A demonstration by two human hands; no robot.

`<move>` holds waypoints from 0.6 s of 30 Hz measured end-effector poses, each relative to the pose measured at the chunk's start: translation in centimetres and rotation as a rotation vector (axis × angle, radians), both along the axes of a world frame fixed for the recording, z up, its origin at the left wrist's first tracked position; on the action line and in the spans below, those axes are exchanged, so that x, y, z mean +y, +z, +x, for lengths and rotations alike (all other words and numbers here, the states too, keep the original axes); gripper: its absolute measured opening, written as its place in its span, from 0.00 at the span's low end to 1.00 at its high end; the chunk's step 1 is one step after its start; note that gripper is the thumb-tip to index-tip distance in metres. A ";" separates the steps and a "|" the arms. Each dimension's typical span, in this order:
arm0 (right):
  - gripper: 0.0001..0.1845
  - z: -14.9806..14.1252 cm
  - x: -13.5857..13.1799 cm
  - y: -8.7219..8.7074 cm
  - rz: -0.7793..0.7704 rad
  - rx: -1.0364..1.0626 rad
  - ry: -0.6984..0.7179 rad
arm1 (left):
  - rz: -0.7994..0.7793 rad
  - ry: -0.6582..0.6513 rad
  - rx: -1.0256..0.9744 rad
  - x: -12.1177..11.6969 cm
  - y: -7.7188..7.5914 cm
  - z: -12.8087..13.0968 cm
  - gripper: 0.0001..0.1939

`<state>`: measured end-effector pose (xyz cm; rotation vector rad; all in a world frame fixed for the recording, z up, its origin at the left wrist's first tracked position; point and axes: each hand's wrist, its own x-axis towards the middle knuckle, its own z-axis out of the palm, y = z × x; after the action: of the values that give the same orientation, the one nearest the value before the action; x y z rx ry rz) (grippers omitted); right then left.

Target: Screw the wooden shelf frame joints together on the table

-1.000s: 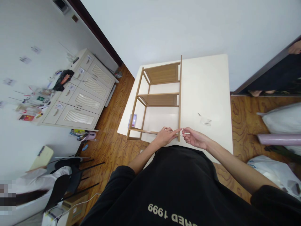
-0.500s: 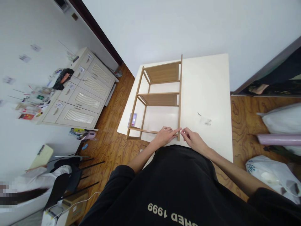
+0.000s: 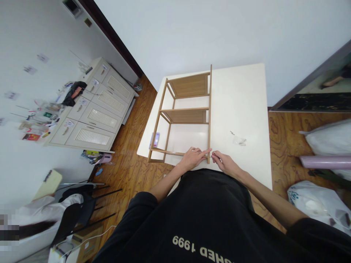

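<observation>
My left hand (image 3: 191,159) curls over the rack's (image 3: 186,116) near bar (image 3: 174,153), index finger stretched to the post (image 3: 210,124). My right hand (image 3: 224,162) pinches 1 thin piece (image 3: 211,157) beside that post — mostly hidden by fingers. The 1 rack, with 2 panels (image 3: 189,86), rests on the table (image 3: 241,95); near it, 1 clear bag (image 3: 238,140) — bits too tiny to count.

Seemingly an office or workroom: labelled white cabinet (image 3: 94,106), black chair (image 3: 68,222), clipboard (image 3: 47,187).
</observation>
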<state>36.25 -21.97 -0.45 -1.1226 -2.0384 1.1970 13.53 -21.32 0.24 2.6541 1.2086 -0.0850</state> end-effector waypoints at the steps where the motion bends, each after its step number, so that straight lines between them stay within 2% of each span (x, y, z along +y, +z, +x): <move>1: 0.18 0.1 0.0 -0.2 0.034 -0.001 0.015 | 0.000 -0.001 0.002 0.0 0.0 0.0 0.28; 4: 0.19 0.2 0.0 -0.3 0.080 -0.008 0.021 | 0.003 -0.007 0.012 0.0 0.0 0.0 0.28; 10: 0.23 0.3 -0.2 1.5 -0.142 -0.030 0.006 | -0.001 -0.006 0.021 0.1 0.3 0.0 0.28; 12: 0.23 0.4 -0.1 2.0 -0.154 -0.030 0.009 | -0.004 -0.004 0.018 0.1 0.3 0.0 0.28; 15: 0.19 0.6 0.2 2.0 -0.041 -0.077 0.015 | -0.005 0.007 0.017 0.1 0.4 0.0 0.28; 18: 0.17 0.8 0.6 1.2 0.123 -0.139 0.061 | -0.010 -0.005 0.014 0.1 0.4 0.0 0.28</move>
<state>37.02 -21.40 0.74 -1.1197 -2.2324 1.0320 13.57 -21.22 0.60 2.6517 1.2030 -0.1099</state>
